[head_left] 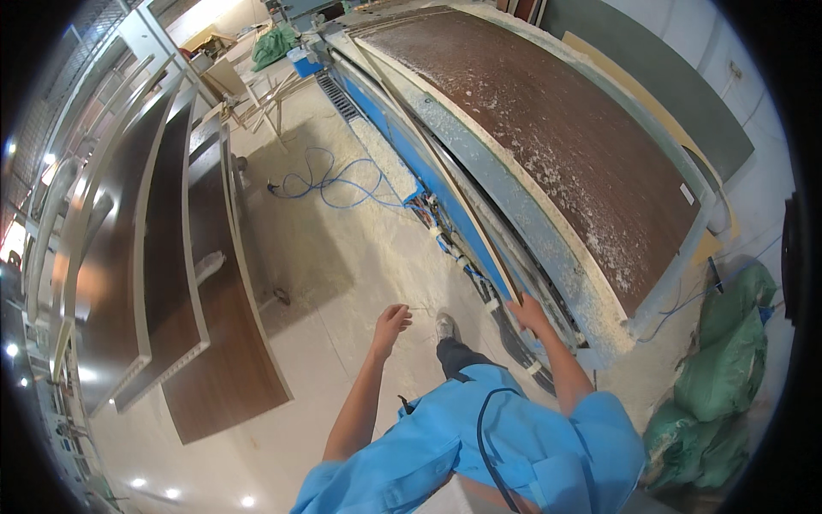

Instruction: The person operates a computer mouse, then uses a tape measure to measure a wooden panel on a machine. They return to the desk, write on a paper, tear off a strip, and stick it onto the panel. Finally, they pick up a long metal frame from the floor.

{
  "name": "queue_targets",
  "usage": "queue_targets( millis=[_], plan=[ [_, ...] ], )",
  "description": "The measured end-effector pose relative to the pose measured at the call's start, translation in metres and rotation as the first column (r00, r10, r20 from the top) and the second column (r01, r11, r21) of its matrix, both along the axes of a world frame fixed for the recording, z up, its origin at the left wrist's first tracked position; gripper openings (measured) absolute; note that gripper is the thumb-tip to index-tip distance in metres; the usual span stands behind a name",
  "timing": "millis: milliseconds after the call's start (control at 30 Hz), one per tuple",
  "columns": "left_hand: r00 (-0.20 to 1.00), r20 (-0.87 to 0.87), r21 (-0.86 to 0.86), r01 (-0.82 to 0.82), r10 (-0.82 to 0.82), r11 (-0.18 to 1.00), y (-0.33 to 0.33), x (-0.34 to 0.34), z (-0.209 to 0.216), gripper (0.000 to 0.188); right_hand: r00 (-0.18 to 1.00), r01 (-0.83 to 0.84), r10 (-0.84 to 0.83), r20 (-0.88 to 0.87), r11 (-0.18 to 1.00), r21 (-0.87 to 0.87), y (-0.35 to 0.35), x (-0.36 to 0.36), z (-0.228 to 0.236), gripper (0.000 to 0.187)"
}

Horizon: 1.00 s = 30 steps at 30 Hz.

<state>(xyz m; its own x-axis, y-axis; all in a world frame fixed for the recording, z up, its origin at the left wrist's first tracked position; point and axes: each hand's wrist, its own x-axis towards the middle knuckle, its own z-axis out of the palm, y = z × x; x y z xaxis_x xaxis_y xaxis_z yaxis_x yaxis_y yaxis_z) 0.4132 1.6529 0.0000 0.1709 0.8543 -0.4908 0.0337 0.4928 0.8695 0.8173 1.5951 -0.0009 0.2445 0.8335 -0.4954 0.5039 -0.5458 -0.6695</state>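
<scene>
My right hand (533, 315) is closed around the near end of a long, thin wooden strip (467, 206). The strip runs away from me along the blue side of a long machine bed (377, 103), toward its far end. My left hand (393, 329) hangs over the floor, apart from everything, with its fingers loosely bent and nothing in them. On the bed beside the strip lies a large dark brown wood-grain panel (548, 141), strewn with pale shavings and dust.
Bundled cables (467, 267) run along the machine's foot, close to my legs. A blue hose (330, 182) loops across the dusty floor. Stacked brown panels (224, 351) stand on the left. Green sacks (719, 385) sit at the right, and wooden offcuts (272, 101) lie farther back.
</scene>
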Motion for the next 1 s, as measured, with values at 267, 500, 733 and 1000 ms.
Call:
queue_targets(
  millis=[267, 500, 733, 1000],
  plan=[
    [0.962, -0.055, -0.224, 0.249, -0.267, 0.942, 0.135, 0.034, -0.024, 0.04, 0.881, 0.128, -0.242, -0.406, 0.949, -0.287, 0.071, -0.002, -0.036, 0.055],
    [0.992, -0.119, -0.398, -0.011, -0.04, 0.917, 0.18, -0.065, -0.073, 0.036, 0.833, 0.169, -0.305, -0.461, 0.935, -0.313, 0.218, -0.06, -0.076, 0.049],
    [0.946, -0.248, -0.543, -0.314, 0.208, 0.779, 0.254, -0.214, -0.133, 0.035, 0.808, 0.349, -0.393, -0.439, 0.919, -0.182, 0.43, -0.125, -0.097, 0.043],
    [0.947, -0.182, -0.402, -0.318, 0.265, 0.859, 0.474, -0.308, -0.111, 0.025, 0.901, 0.325, -0.35, -0.256, 0.936, -0.136, 0.628, -0.184, -0.077, 0.053]
  ],
)
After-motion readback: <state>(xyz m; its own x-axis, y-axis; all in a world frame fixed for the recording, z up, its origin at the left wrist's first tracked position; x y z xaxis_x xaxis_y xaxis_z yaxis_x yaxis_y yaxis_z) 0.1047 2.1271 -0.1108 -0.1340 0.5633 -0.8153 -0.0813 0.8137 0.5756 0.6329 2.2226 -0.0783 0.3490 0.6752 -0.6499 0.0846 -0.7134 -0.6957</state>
